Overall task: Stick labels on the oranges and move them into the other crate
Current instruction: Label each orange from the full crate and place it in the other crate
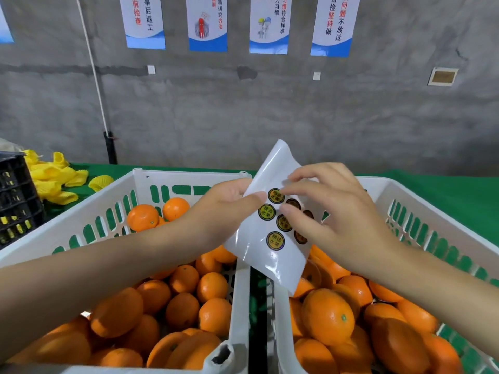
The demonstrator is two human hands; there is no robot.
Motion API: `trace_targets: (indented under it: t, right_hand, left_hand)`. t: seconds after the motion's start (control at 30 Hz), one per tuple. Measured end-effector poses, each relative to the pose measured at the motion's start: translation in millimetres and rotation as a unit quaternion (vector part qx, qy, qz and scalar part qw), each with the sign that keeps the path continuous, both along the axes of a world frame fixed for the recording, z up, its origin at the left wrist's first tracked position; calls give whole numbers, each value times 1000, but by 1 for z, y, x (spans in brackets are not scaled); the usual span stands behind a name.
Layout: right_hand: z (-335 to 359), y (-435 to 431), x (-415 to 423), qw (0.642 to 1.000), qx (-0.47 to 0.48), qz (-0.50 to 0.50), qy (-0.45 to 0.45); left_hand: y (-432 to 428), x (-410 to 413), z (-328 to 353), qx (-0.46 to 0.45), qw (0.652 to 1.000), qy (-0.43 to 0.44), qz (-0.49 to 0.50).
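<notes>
Fruit-packing workshop: labelling bench.
Bare grey concrete wall [243, 109] with blue-and-white printed Chinese posters [207, 22]; green cloth-covered table [445, 190]; white slotted plastic crates [189, 178] of round oranges [328, 317]; yellow foam fruit sleeves [54, 174]; black plastic crate [16, 201].

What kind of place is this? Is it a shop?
More likely a fruit packing workroom than a shop: two white crates full of oranges, a label sheet held over them, and workplace posters on a bare concrete wall.
</notes>
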State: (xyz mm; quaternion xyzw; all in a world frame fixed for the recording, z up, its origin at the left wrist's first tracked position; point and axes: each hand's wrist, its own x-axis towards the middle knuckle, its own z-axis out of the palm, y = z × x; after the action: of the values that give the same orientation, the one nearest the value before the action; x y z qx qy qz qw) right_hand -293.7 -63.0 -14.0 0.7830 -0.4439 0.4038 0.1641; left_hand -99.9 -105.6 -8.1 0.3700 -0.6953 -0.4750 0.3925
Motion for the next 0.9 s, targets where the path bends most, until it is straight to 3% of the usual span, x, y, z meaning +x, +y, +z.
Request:
trace_targets:
  t: [0.13,0.37,0.9]
  right_hand:
    - [-3,-1,-1,998,61,1,-9]
    - [-2,-2,-2,998,53,22,-16]
    - [0,5,-3,992,91,85,-3]
  left_hand:
    - [0,1,1,6,1000,-20,-6]
    - [-3,7,-2,35,999,-17,-29]
    - [1,8,-4,-57,992,-91,-64]
